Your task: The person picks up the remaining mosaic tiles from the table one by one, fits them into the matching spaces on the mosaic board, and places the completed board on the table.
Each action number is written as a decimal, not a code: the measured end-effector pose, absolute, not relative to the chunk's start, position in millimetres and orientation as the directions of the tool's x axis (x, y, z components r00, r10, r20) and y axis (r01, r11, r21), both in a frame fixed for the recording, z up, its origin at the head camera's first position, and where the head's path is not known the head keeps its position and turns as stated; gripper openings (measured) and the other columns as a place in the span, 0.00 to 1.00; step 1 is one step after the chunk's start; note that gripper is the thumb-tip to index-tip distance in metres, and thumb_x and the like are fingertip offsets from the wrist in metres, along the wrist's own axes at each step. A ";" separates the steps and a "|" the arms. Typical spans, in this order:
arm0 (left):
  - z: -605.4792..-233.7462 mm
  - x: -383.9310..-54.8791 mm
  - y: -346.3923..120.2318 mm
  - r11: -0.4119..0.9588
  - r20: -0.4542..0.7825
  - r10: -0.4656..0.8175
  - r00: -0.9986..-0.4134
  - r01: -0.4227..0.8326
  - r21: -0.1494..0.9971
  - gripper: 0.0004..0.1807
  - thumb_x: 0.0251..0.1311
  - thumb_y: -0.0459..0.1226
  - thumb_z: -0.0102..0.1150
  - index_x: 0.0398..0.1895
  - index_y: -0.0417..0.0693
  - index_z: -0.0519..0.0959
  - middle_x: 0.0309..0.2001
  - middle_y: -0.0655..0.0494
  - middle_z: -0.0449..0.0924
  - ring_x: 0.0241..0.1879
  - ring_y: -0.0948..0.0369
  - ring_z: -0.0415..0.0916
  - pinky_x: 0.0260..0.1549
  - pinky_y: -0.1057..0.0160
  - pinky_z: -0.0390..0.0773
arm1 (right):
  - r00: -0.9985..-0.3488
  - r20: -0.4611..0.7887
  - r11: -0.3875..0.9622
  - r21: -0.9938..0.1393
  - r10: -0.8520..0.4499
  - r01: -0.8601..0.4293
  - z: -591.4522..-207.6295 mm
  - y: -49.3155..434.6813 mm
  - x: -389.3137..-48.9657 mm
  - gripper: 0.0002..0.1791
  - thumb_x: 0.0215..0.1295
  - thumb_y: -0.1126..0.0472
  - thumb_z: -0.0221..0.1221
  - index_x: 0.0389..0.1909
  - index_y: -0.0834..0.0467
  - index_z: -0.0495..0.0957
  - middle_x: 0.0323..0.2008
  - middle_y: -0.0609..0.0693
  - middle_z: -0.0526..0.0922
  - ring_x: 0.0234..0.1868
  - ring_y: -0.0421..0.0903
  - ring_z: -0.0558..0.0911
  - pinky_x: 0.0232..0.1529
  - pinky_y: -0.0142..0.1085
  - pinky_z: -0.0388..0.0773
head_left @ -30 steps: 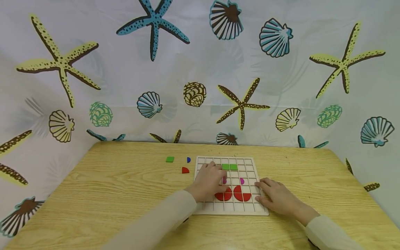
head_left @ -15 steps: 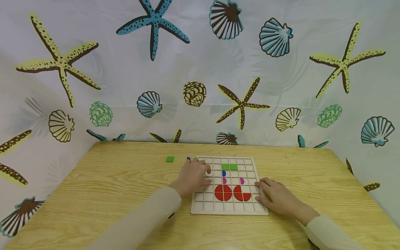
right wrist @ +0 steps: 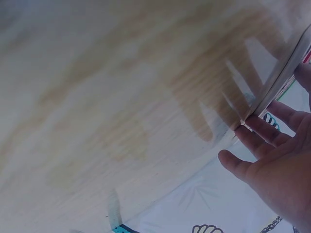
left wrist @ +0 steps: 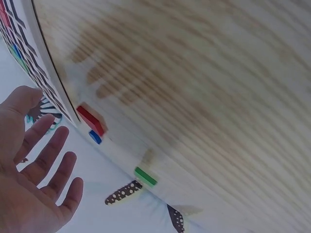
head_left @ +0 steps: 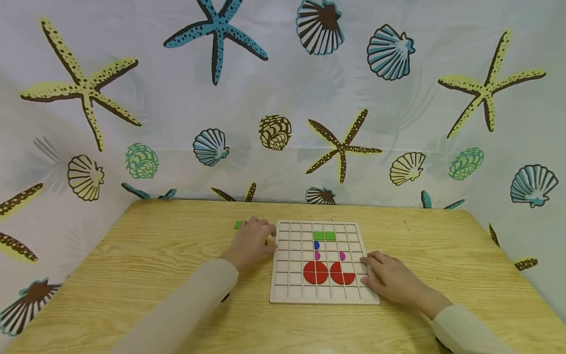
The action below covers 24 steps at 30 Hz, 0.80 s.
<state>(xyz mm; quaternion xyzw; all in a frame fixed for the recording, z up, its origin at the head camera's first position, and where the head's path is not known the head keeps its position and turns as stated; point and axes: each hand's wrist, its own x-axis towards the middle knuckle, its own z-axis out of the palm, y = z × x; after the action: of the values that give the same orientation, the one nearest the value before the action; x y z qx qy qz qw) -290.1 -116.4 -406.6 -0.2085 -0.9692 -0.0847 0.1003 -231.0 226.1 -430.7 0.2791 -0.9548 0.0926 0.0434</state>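
Observation:
A pale gridded board (head_left: 295,293) lies on the wooden table. In its cells sit green squares (head_left: 319,236), a blue half-circle (head_left: 316,245), magenta half-circles (head_left: 342,256) and red quarter-circles (head_left: 310,267). My left hand (head_left: 251,241) hovers just off the board's left edge, fingers loosely bent and nothing in them. Below it, in the left wrist view, lie a loose red quarter-circle (left wrist: 91,120), a blue piece (left wrist: 95,137) and a green square (left wrist: 145,175). From the head, the hand hides the red and blue ones. Fingertips of my right hand (head_left: 393,280) rest at the board's right edge.
The wooden table (head_left: 177,255) extends to both sides of the board. A white cloth (head_left: 247,162) printed with starfish and shells stands behind the table and along its sides.
My left hand has moved left from over the board to beyond its left edge, uncovering the blue half-circle and the red circle. The right hand has stayed at the board's edge.

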 end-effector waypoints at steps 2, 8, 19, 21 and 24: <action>-408.8 -292.5 -121.7 0.904 0.227 0.380 -0.896 0.412 0.111 0.13 0.51 0.45 0.64 0.38 0.51 0.79 0.39 0.54 0.79 0.43 0.51 0.71 0.46 0.47 0.68 | -0.840 0.134 0.826 -0.153 -0.526 -0.542 -430.7 226.3 -231.0 0.25 0.63 0.49 0.53 0.57 0.59 0.70 0.54 0.57 0.72 0.55 0.57 0.73 0.53 0.56 0.67; -412.0 -296.3 -132.3 0.926 0.217 0.347 -0.912 0.370 0.071 0.13 0.51 0.46 0.63 0.37 0.52 0.80 0.38 0.54 0.79 0.42 0.51 0.72 0.44 0.48 0.70 | -0.838 0.136 0.824 -0.157 -0.528 -0.545 -431.0 226.8 -231.1 0.25 0.63 0.49 0.53 0.57 0.59 0.69 0.54 0.57 0.72 0.55 0.57 0.73 0.54 0.55 0.67; -417.8 -300.8 -142.1 0.940 0.201 0.325 -0.924 0.339 0.037 0.13 0.50 0.45 0.62 0.39 0.52 0.81 0.40 0.53 0.79 0.42 0.50 0.72 0.45 0.45 0.70 | -0.839 0.137 0.825 -0.157 -0.527 -0.543 -430.7 227.0 -231.2 0.25 0.64 0.49 0.53 0.57 0.59 0.69 0.54 0.56 0.72 0.55 0.56 0.73 0.53 0.55 0.67; -419.0 -302.3 -143.3 0.939 0.205 0.327 -0.922 0.342 0.040 0.13 0.50 0.45 0.62 0.39 0.53 0.81 0.40 0.53 0.79 0.42 0.50 0.72 0.45 0.45 0.70 | -0.840 0.135 0.826 -0.157 -0.526 -0.542 -431.2 227.0 -231.4 0.25 0.64 0.49 0.53 0.57 0.58 0.69 0.54 0.56 0.72 0.55 0.56 0.73 0.53 0.55 0.67; -420.3 -304.2 -144.6 0.937 0.213 0.328 -0.920 0.345 0.045 0.12 0.50 0.44 0.62 0.38 0.52 0.81 0.40 0.53 0.79 0.42 0.50 0.72 0.44 0.45 0.70 | -0.840 0.134 0.825 -0.159 -0.526 -0.542 -431.3 227.1 -231.5 0.25 0.64 0.49 0.53 0.57 0.59 0.69 0.54 0.56 0.72 0.55 0.56 0.73 0.53 0.55 0.67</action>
<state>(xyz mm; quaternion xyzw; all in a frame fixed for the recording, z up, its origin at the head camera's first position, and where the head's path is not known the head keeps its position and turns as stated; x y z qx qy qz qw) -304.2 -144.6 -420.3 -0.1720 -0.9790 -0.0409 0.1015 -231.5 227.1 -431.3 0.2800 -0.9543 0.0956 0.0422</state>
